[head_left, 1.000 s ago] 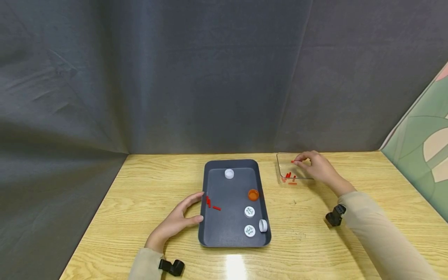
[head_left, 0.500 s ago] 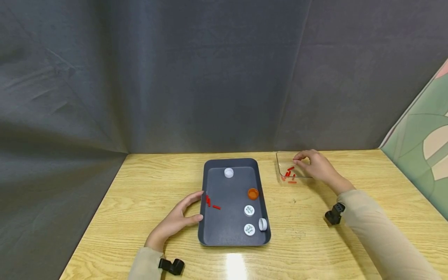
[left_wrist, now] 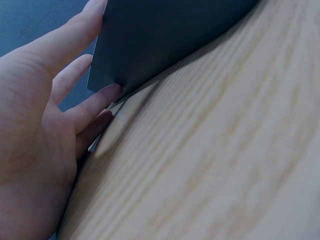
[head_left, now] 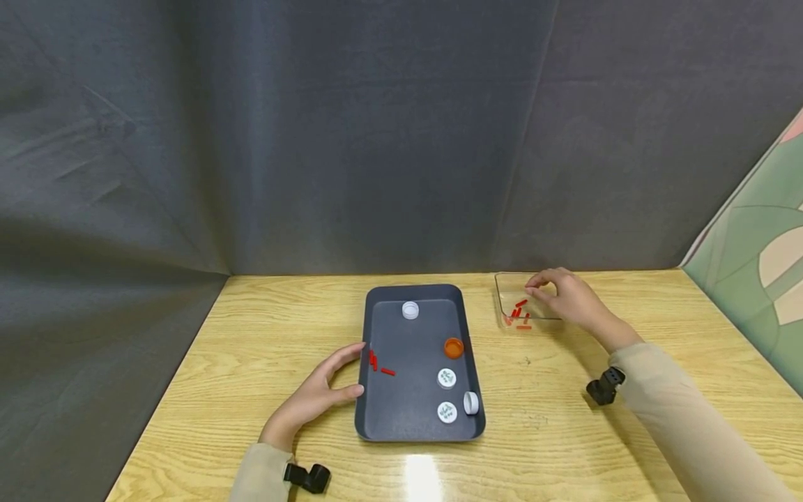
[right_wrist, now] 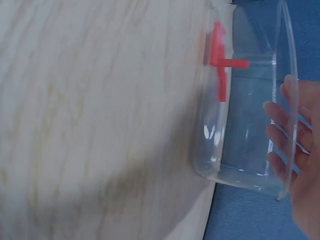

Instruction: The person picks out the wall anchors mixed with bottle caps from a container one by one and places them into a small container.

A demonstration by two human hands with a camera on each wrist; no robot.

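Left hand (head_left: 314, 397): spread, fingertips against tray (head_left: 401, 415), lower centre. Right hand (head_left: 567, 300): loosely curved, holding nothing, over clear box (head_left: 511, 286) with red pieces (head_left: 517, 312), centre right.

High, downward head view; close wrist views; tray (head_left: 404, 415) common to head and left

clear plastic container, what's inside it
Several short red sticks lie in the clear plastic container, bunched toward its left side in the head view. There, the right hand covers part of its right side; overlapping sticks prevent an exact count.
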